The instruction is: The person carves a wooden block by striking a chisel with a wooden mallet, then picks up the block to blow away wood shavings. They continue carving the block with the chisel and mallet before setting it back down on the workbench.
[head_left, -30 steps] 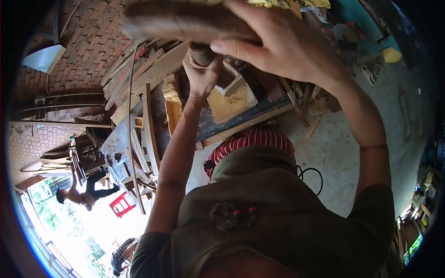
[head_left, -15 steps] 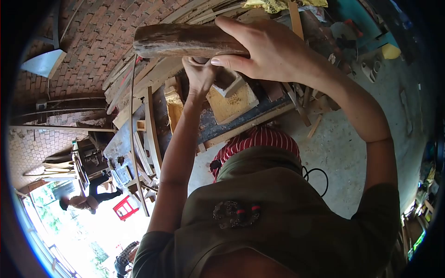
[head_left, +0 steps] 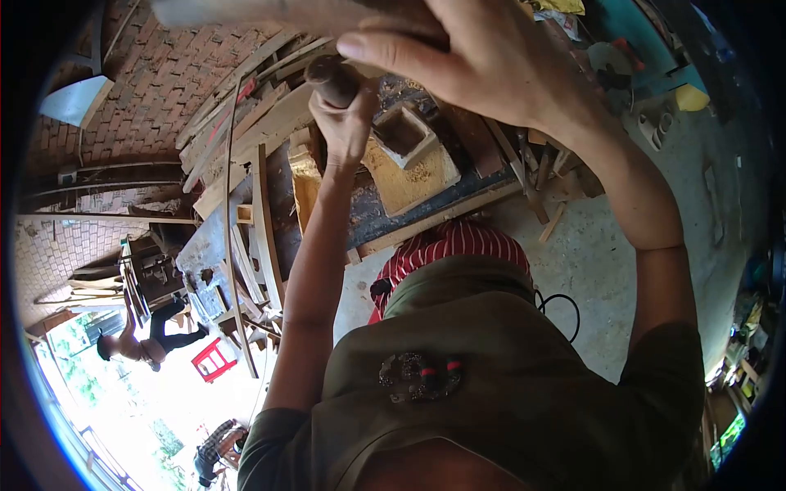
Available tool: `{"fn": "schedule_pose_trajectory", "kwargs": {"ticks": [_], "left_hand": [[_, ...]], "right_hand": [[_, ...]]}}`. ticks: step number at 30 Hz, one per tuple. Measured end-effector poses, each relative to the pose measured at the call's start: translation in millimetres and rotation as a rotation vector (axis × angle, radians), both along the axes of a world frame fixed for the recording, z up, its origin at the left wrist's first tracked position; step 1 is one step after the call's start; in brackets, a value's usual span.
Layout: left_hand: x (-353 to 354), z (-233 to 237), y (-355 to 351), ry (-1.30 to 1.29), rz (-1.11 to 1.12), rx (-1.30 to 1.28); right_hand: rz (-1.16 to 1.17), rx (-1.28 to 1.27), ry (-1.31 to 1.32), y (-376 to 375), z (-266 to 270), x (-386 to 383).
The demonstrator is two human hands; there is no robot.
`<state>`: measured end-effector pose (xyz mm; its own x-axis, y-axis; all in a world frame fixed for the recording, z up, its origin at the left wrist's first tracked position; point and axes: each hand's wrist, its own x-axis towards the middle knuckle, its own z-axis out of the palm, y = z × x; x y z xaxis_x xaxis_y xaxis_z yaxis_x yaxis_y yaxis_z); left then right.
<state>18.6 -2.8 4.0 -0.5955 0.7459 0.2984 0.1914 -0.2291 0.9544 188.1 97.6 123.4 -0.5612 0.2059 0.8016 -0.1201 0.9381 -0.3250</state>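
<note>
My right hand [head_left: 483, 65] is raised at the top, gripping a thick dark wooden club [head_left: 303, 15] that is blurred and runs off the upper edge. Below and left of it, my left hand [head_left: 344, 114] is wrapped round a dark round-ended handle [head_left: 332, 78]; whatever lies under the handle is hidden by the fist. Just right of that hand sits a squared wooden block with a hollow [head_left: 405, 135], its inside dark. Under the block is a yellowish wooden board [head_left: 413, 184] strewn with chips.
A dark workbench [head_left: 368, 229] carries another yellowish wood piece [head_left: 304, 184] at left. Long planks [head_left: 262, 221] lean beyond it. Wood scraps [head_left: 536, 176] lie to the right. Two people [head_left: 143, 348] [head_left: 214, 450] and a red stool [head_left: 214, 360] are far off at lower left.
The club in my right hand has risen toward the top edge, away from my left hand. The handle's round end and the block's hollow now show.
</note>
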Motion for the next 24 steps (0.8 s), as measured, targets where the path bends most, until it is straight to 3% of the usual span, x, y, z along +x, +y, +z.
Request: {"fn": "schedule_pose_trajectory", "kwargs": {"ticks": [2, 3, 4, 7, 11, 14, 16, 18, 20, 22, 24], "left_hand": [[1, -2, 2, 0.045, 0.005, 0.061], [1, -3, 4, 0.087, 0.000, 0.118], [-2, -2, 9, 0.086, 0.000, 0.131], [-8, -5, 3, -0.067, -0.027, -0.013], [0, -7, 7, 0.065, 0.073, 0.155], [-1, -2, 8, -0.024, 0.043, 0.184], [-5, -3, 1, -0.074, -0.006, 0.040], [-5, -8, 2, -0.038, 0.000, 0.036], [2, -7, 10, 0.138, 0.157, 0.254], [-6, -2, 9, 0.132, 0.101, 0.214], [-14, -11, 0, -0.138, -0.007, 0.105]], "right_hand": [[-0.077, -0.022, -0.529, -5, -19, 5], [-0.063, 0.020, -0.364, -1, -32, 6], [-0.066, 0.032, -0.364, 3, -24, 4], [0.020, 0.000, -0.107, 6, -4, 0], [0.008, -0.110, -0.311, 1, -19, -3], [-0.025, 0.111, -0.394, 4, -8, -2], [-0.001, 0.027, -0.067, 2, 0, -7], [0.027, 0.023, 0.014, 4, -8, -16], [-0.107, 0.004, -0.505, -7, -19, -5], [-0.081, 0.020, -0.414, 6, -26, -6], [-0.051, 0.008, -0.338, 8, -25, -6]]}}
